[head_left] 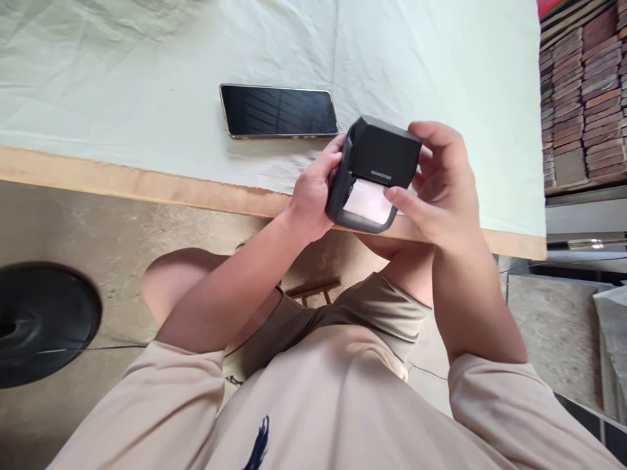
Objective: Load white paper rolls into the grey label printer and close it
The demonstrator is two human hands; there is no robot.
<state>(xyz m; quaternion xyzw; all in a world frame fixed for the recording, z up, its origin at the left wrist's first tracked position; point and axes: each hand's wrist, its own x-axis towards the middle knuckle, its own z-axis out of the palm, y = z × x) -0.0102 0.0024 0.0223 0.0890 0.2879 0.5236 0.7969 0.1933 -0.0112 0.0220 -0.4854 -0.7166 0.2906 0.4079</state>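
A black label printer is held tilted up over the table's front edge, its lid showing small pale lettering. White label paper shows in the opening below the lid. My left hand is wrapped round the printer's left side, fingers partly hidden behind it. On the other side my right hand grips it, with the thumb resting at the paper's right edge and the fingers curled at the lid's upper right corner. A smartphone with a dark screen lies flat just beyond my left hand.
A pale cloth covers the wooden table, whose bare front edge runs above my lap. Stacked reddish-brown bricks or tiles stand at the right. A round black object is on the floor at the left.
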